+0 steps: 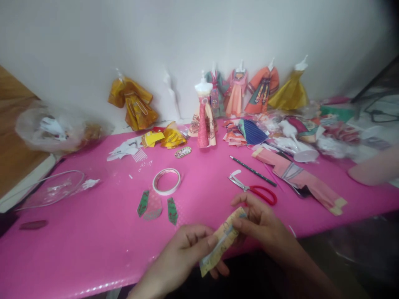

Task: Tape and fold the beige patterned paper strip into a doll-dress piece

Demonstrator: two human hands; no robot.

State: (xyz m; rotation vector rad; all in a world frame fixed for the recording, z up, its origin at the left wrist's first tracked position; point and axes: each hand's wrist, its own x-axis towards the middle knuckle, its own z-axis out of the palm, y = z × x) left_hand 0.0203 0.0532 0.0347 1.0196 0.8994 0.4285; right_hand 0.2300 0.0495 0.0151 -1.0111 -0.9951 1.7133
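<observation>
My left hand (190, 253) pinches the lower left part of a yellow patterned paper strip (220, 243), thumb on top and fingers beneath. My right hand (258, 224) grips the strip's upper right end between thumb and fingers. The strip is held slantwise over the table's front edge, with a pale bluish band along its middle. Just beyond my right hand lie red-handled scissors (249, 189) with a white scrap by the blades. To the left of my hands are green patterned paper pieces (172, 211) and a pink rounded piece (153, 203).
A roll of white tape (166, 181), a dark pencil (252, 170) and a pink paper garment (296, 176) lie on the pink table (93, 249). Several dressed mini mannequins (204, 112) line the wall. Plastic-wrapped pieces crowd the back right; a clear bag (40, 128) sits at left.
</observation>
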